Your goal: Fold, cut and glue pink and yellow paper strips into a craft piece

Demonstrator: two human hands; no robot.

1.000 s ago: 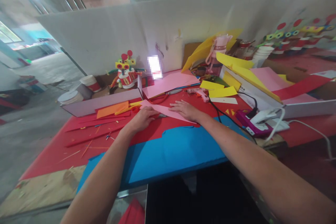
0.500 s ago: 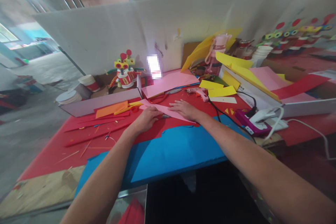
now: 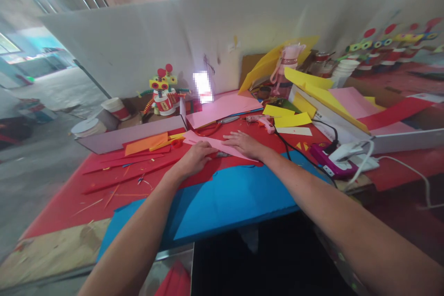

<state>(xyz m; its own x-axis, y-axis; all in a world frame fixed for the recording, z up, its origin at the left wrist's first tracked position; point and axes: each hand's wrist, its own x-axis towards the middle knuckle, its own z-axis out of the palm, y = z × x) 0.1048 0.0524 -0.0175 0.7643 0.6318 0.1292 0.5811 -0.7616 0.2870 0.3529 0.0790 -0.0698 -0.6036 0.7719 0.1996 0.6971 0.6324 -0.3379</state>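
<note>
A strip of pink paper (image 3: 233, 149) lies slantwise on the red-covered table. My right hand (image 3: 243, 143) rests flat on it, fingers stretched out and pressing it down. At the strip's near edge is my left hand (image 3: 197, 157), its fingers curled and closed; what they hold, if anything, is hidden. A small grey flat piece (image 3: 222, 154) shows just right of my left fingers, partly beside the pink strip; its kind is unclear. Red-handled scissors (image 3: 177, 144) lie left of the strip. Beyond my right hand is a pink glue gun (image 3: 262, 122).
Blue sheet (image 3: 239, 194) covers the table's front. At right sit a purple power strip (image 3: 331, 162) with cords and a box (image 3: 333, 118) of coloured paper. Paper-cup robot figures (image 3: 165, 97) stand at back left. Yellow pieces (image 3: 293, 120) lie near the glue gun.
Both hands stay at the pink strip. My left fingers have shifted very slightly, uncovering a bit more of the strip. The view has moved a little.
</note>
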